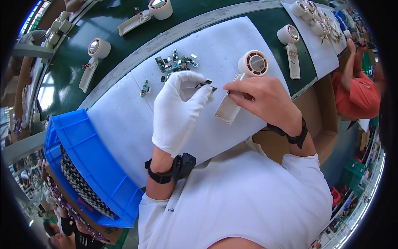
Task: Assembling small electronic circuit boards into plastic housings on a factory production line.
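My left hand (178, 106), in a white glove, pinches a small green circuit board (205, 84) between thumb and fingertips. My bare right hand (265, 97) lies over the opened handle of a white handheld fan (228, 111). Its thumb and forefinger are pinched together close to the circuit board; whatever is between them is too small to tell. The fan's round head (253, 63) points away from me, and the upper handle is hidden by my fingers. Beyond my left hand, several loose circuit boards (174, 62) lie in a heap, with a single board (144, 89) to their left.
A white foam sheet (128, 108) covers the bench. Other opened fans lie on the green belt (66, 87) and at the right (293, 62). At left stands a blue bin (95, 145) with circuit boards inside. A cardboard box (319, 120) and a co-worker in red (358, 95) are at right.
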### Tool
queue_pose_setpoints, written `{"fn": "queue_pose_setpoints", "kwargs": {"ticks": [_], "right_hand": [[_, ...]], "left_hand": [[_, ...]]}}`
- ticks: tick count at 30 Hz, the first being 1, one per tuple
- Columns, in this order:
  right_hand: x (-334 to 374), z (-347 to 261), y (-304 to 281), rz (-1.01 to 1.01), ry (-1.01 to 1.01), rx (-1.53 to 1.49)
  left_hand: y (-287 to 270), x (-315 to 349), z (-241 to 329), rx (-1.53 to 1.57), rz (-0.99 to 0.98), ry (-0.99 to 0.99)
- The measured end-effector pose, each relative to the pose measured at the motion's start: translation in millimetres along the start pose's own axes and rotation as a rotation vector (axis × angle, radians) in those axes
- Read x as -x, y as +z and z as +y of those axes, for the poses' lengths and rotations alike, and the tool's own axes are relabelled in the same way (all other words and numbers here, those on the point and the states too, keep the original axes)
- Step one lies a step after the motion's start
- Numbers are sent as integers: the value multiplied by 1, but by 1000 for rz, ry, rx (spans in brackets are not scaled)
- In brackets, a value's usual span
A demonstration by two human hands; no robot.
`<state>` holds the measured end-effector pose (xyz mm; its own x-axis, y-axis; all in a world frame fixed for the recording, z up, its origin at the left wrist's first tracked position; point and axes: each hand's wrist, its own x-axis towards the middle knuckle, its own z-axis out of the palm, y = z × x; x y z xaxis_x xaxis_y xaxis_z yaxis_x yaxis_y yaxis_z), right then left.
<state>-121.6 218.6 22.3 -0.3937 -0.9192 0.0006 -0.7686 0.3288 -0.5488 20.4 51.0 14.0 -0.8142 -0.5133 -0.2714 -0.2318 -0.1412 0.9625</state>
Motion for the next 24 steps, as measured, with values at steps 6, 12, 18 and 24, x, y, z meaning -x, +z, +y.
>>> {"fn": "queue_pose_setpoints", "kwargs": {"ticks": [6, 12, 18, 24], "right_hand": [[-1, 10, 8, 144, -122, -6], [2, 16, 22, 238, -47, -303], [3, -4, 34, 389, 148, -213], [-4, -3, 32, 346, 175, -107]], "left_hand": [[8, -13, 4, 152, -97, 94], [19, -32, -18, 417, -128, -22], [11, -28, -28, 334, -130, -55], [12, -35, -28, 295, -152, -19]]}}
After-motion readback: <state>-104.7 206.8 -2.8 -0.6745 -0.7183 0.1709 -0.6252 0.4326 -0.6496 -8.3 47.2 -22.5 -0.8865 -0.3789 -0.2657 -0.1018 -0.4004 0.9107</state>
